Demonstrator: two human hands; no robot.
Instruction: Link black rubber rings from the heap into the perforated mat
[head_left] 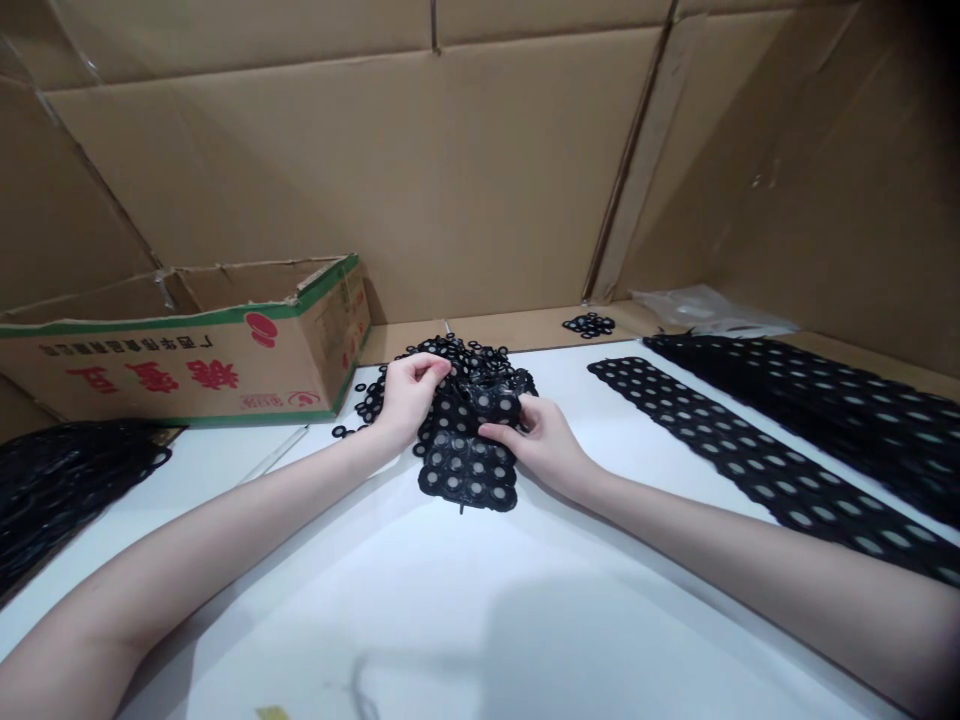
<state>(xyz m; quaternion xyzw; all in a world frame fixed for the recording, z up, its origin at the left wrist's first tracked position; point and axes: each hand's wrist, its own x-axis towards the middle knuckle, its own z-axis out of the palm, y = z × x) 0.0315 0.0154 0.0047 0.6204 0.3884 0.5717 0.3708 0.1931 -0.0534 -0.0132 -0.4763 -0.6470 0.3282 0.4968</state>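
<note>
A black rubber sheet point(466, 467) with rows of round holes lies on the white table, its far part folded and bunched up. My right hand point(546, 440) grips the sheet's folded right edge between thumb and fingers. My left hand point(411, 395) is closed in a pinch at the sheet's far left side; what its fingertips hold is too small to make out. Behind and beside the sheet spreads a pile of small black rings point(450, 348), some lying loose around my left hand.
A cardboard box point(202, 365) with a green rim stands at the left, near a black heap point(67, 480). More perforated strips point(720, 430) and a stack of dark sheets point(840, 410) lie right. Farther back are a few rings point(589, 324), a plastic bag point(712, 308) and cardboard walls point(480, 170).
</note>
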